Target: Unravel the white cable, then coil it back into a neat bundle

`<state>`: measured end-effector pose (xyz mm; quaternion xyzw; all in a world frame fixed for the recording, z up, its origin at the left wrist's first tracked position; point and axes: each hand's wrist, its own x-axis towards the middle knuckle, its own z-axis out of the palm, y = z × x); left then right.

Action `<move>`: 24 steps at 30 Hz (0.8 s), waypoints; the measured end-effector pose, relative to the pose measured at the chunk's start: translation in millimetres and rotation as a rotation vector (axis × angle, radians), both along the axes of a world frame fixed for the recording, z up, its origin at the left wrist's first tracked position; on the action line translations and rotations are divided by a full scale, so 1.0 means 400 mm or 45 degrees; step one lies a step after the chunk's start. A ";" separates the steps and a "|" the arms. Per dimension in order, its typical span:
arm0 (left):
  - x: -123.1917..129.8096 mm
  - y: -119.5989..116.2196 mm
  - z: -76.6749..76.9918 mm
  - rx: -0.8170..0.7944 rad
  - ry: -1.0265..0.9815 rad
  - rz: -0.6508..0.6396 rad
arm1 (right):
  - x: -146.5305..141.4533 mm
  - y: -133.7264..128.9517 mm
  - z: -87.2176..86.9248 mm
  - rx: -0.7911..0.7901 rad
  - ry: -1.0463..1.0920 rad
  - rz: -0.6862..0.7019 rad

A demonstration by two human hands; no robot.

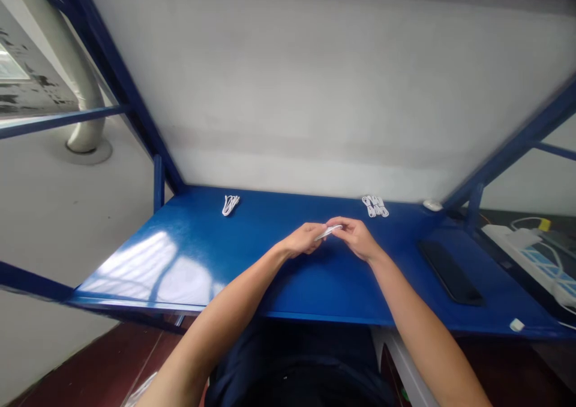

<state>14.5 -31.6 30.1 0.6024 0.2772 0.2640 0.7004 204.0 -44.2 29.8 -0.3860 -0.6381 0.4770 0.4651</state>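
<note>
A white cable (329, 232), gathered into a small bundle, is held in the air over the blue table (270, 287). My left hand (306, 239) is closed on its left end, fingers wrapped round it. From the other side, my right hand (353, 236) pinches the bundle between thumb and fingers. Toward the back of the table lies a loosely looped white cable (231, 205), left of my hands. Several white cables folded into short bundles (375, 206) sit together at the back, a little right of my hands.
A black phone-like slab (449, 273) lies on the right. Near the front right corner is a small white block (517, 325). A rounded white item (432, 205) sits at the back right. Beyond the right edge stands a white power strip (531, 251) with cords. Blue frame posts flank the table.
</note>
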 end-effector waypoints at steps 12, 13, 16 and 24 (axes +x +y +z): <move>0.012 0.001 -0.020 0.365 0.072 0.139 | -0.008 0.013 -0.022 -0.427 0.368 0.024; 0.012 0.000 -0.020 0.398 0.077 0.146 | -0.009 0.014 -0.024 -0.439 0.373 0.031; 0.012 -0.002 -0.021 0.473 0.108 0.163 | -0.009 0.016 -0.029 -0.469 0.366 0.013; 0.004 0.002 -0.019 0.492 0.170 0.163 | -0.009 0.019 -0.032 -0.461 0.176 0.034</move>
